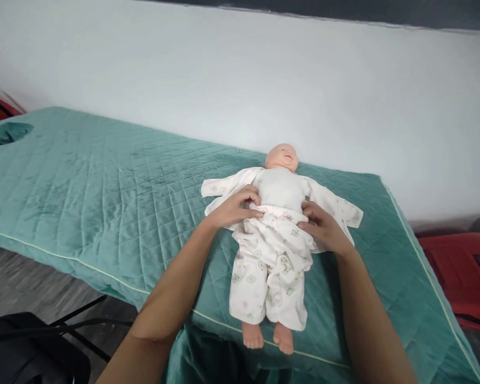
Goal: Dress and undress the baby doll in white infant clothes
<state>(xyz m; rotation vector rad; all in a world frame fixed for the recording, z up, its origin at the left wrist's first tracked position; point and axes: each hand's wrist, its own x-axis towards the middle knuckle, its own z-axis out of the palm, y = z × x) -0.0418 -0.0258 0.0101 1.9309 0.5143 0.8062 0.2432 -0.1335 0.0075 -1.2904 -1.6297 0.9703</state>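
A baby doll (284, 189) lies on its back on the green quilted cover, head toward the wall and bare feet toward me. White printed pants (278, 245) cover its legs up to the waist. An open white shirt (334, 205) is spread beneath it, sleeves out to both sides, and the pale torso shows. My left hand (240, 205) pinches the waistband at the doll's left-of-picture side. Across from it, my right hand (322, 224) has its fingers closed at the other side of the waistband.
The green quilted cover (104, 186) spreads over a long bed against a white wall (224, 80). At the far left the bed has a hole (8, 133). A red case (460, 272) stands at the right, and a black chair (36, 346) at lower left.
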